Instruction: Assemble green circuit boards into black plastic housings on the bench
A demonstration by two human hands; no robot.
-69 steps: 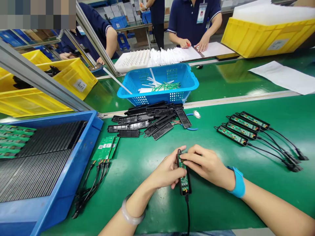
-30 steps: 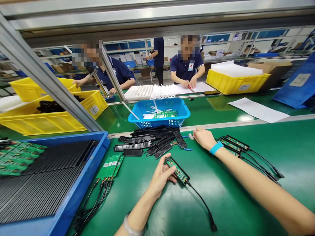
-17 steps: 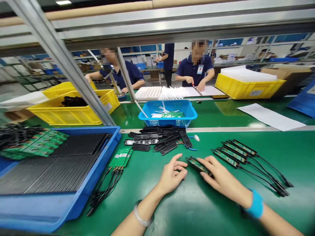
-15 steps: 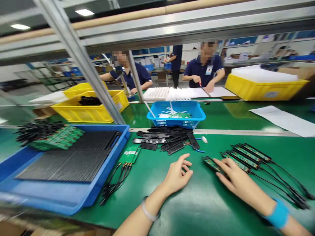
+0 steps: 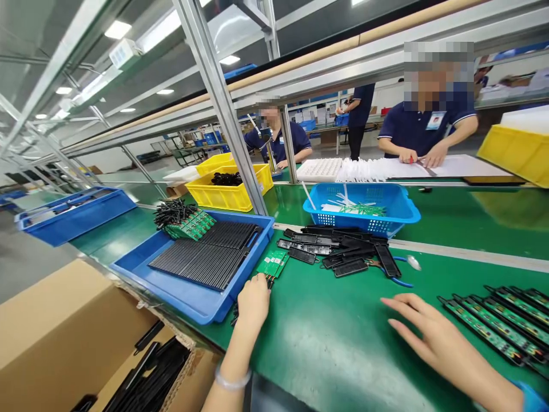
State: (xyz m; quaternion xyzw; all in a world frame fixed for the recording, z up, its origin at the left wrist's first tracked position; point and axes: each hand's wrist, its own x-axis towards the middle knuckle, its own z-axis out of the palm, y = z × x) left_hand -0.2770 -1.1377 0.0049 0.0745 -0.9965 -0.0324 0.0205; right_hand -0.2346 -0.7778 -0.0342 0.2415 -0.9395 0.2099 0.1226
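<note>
My left hand (image 5: 254, 300) is closed at the wired end of the green circuit boards (image 5: 274, 263), beside the blue tray; its fingertips are partly hidden. My right hand (image 5: 424, 329) hovers over the green table with fingers spread and nothing in it. To its right lies a row of black cases with green boards inside (image 5: 482, 329). Black empty cases (image 5: 349, 252) are piled below the blue basket (image 5: 362, 226). The blue tray (image 5: 171, 294) bears black strips (image 5: 199, 257) and a stack of green boards with black cables (image 5: 191, 224).
A cardboard box (image 5: 55, 320) with black parts stands at the lower left. Metal posts (image 5: 218, 97) rise behind the tray. Pliers with blue handles (image 5: 401, 281) lie by the pile. Across the table, a person (image 5: 429, 123) handles white sheets near yellow bins (image 5: 514, 151).
The view has swung left. My left hand has moved left to the wired boards. My right hand has let go of a cased board, which now lies with the row on the right.
</note>
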